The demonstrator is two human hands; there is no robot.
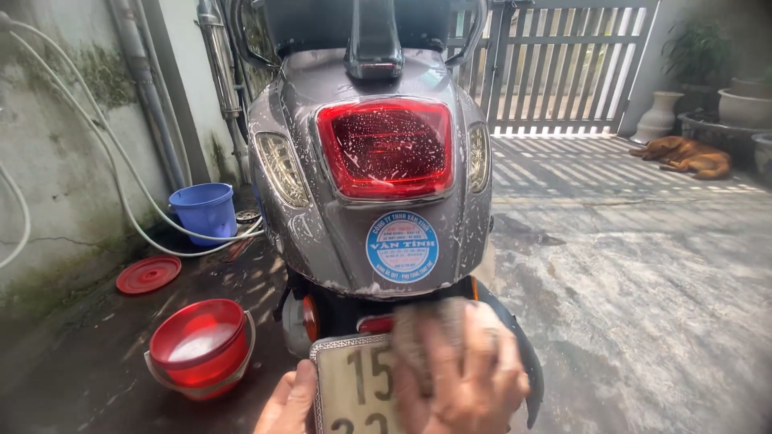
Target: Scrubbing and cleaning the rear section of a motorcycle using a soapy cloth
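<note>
A grey scooter (pixel 322 201) stands with its rear toward me, flecked with soap suds around the red tail light (pixel 386 149). At the bottom, my right hand (pixel 462 378) presses a brownish cloth (pixel 422 329) against the upper right of the pale number plate (pixel 350 386); the hand is blurred. My left hand (pixel 288 402) rests against the plate's left edge, thumb up. A round blue sticker (pixel 402 246) sits on the body below the light.
A red bucket (pixel 201 345) of sudsy water stands at lower left, with a red lid (pixel 148 275) and a blue bucket (pixel 205 210) behind it by the wall. White hoses (pixel 121 177) run along the wall. A dog (pixel 683 155) lies near the gate (pixel 555 64) beside plant pots.
</note>
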